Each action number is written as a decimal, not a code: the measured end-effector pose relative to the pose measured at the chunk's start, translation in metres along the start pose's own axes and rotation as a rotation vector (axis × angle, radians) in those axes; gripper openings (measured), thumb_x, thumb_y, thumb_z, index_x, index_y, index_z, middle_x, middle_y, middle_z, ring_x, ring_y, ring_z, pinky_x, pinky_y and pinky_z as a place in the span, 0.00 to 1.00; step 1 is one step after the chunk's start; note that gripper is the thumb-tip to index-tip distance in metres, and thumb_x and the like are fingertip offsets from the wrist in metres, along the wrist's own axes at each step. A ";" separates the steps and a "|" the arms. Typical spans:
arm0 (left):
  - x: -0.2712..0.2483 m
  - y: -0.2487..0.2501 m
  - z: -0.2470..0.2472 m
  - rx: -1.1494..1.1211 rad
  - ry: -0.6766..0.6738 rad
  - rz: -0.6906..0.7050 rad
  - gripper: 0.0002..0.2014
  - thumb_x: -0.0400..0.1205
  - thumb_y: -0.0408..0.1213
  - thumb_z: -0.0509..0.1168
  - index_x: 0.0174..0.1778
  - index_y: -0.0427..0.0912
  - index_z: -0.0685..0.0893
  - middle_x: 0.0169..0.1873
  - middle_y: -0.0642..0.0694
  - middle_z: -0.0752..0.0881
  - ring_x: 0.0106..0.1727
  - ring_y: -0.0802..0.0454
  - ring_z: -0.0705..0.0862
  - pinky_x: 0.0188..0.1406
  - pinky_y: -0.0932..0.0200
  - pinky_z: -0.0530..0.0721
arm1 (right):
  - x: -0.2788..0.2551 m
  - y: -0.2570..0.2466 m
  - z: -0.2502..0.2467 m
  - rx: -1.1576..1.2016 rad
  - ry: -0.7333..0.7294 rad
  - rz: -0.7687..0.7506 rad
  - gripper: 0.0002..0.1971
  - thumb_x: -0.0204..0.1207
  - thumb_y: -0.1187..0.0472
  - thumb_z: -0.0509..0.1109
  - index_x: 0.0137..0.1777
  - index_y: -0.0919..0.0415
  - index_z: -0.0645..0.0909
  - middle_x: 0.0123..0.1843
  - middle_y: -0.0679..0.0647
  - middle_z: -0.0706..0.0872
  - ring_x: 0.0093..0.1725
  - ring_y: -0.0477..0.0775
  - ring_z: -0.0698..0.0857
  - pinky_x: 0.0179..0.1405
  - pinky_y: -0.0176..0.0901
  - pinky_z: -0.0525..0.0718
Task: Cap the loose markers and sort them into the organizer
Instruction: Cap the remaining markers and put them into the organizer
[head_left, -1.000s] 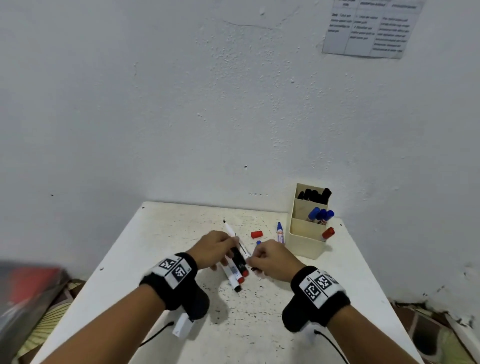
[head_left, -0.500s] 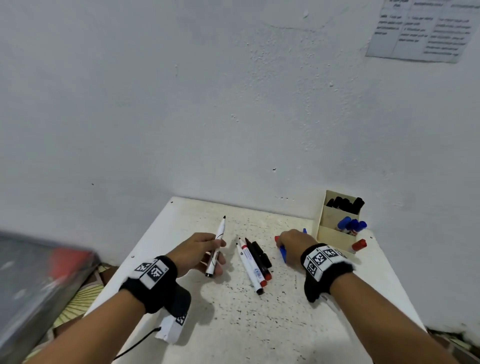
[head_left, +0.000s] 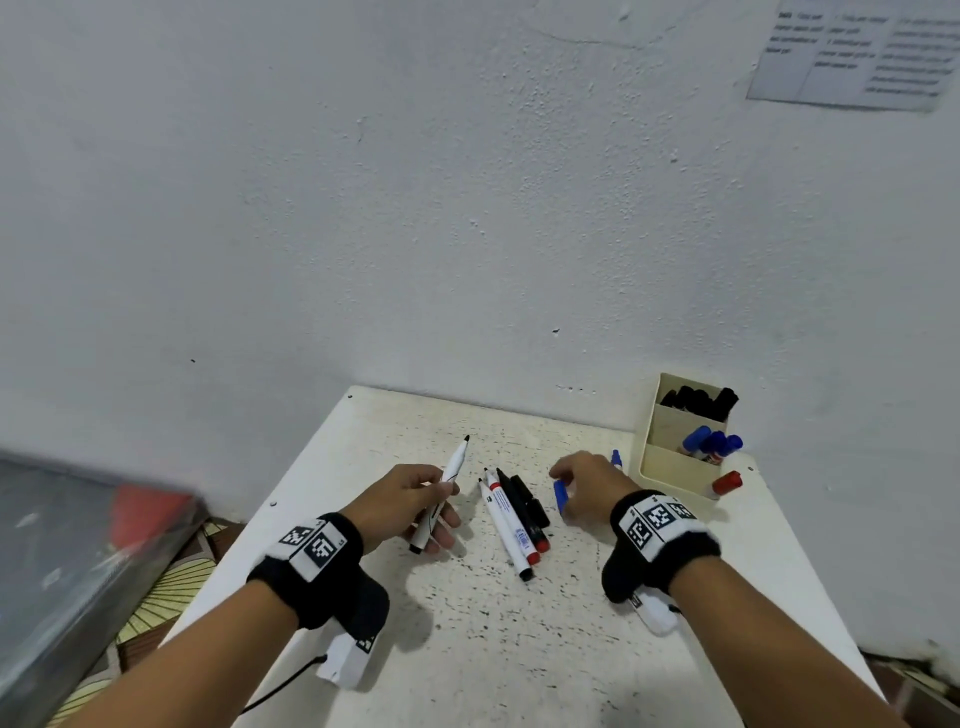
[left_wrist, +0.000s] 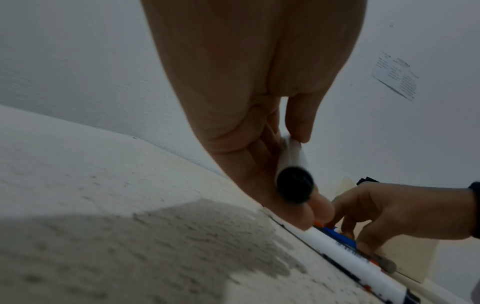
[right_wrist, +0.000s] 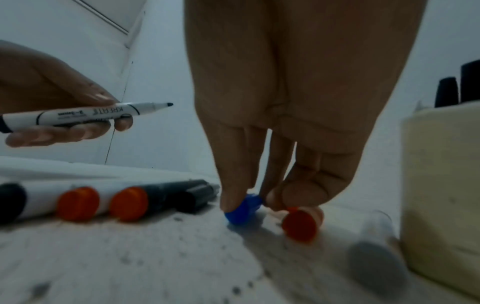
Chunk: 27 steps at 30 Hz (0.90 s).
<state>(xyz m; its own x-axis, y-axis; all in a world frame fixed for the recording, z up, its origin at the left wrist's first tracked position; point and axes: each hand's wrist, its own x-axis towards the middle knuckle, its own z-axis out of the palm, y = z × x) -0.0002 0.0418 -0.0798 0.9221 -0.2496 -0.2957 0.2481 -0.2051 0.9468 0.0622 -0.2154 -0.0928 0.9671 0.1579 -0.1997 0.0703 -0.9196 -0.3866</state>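
The left hand (head_left: 402, 499) grips an uncapped black whiteboard marker (head_left: 441, 499) with thumb and curled fingers round its barrel. Its long axis runs away from the person and slightly right, the bare black tip lifted toward the wall and the black butt end low, near the white speckled table (head_left: 467, 649).

The right hand (head_left: 589, 486) arches over the table with fingers bent down. Its thumb and fingertips (right_wrist: 231, 200) press on a blue cap (head_left: 560, 496) that lies on the table, and in the right wrist view a red cap (right_wrist: 301, 225) lies just beside those fingertips; whether either cap is pinched cannot be told.

Between the hands three uncapped markers (head_left: 511, 522) lie side by side, touching, on the table, their long axes parallel and pointing toward the wall, slightly left. The left one has a black butt end, the other two have red ones. A black cap (head_left: 530, 499) lies against their right side.

A blue marker (head_left: 616, 460) lies between the right hand and the cream organizer (head_left: 670, 467), which stands at the table's far right. Its rear compartment holds black-capped markers (head_left: 701, 402), the middle one blue-capped markers (head_left: 714, 444), and the front one a red-capped marker (head_left: 726, 483) leaning right.
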 end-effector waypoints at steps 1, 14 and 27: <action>0.000 -0.002 0.000 -0.006 -0.003 -0.006 0.11 0.88 0.36 0.58 0.56 0.31 0.78 0.41 0.34 0.89 0.35 0.38 0.89 0.40 0.44 0.88 | -0.001 0.004 0.004 -0.039 -0.029 -0.009 0.26 0.71 0.68 0.72 0.70 0.54 0.77 0.68 0.52 0.81 0.67 0.53 0.79 0.77 0.58 0.67; 0.004 -0.007 0.011 -0.008 -0.027 -0.058 0.11 0.89 0.36 0.55 0.58 0.31 0.77 0.37 0.37 0.89 0.28 0.43 0.85 0.25 0.57 0.83 | -0.001 -0.013 0.013 -0.331 -0.010 -0.220 0.17 0.69 0.58 0.76 0.58 0.56 0.82 0.59 0.54 0.78 0.60 0.55 0.76 0.52 0.45 0.80; 0.008 -0.003 0.014 0.171 -0.102 0.033 0.12 0.88 0.37 0.57 0.60 0.34 0.80 0.26 0.46 0.79 0.23 0.52 0.72 0.24 0.60 0.72 | -0.020 -0.041 -0.002 0.577 0.323 -0.199 0.17 0.60 0.57 0.83 0.40 0.61 0.78 0.40 0.56 0.85 0.33 0.49 0.79 0.35 0.45 0.79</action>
<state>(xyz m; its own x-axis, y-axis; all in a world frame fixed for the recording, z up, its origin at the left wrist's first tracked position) 0.0025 0.0268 -0.0871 0.8919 -0.3514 -0.2846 0.1564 -0.3506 0.9234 0.0403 -0.1812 -0.0713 0.9800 0.1064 0.1684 0.1992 -0.5317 -0.8232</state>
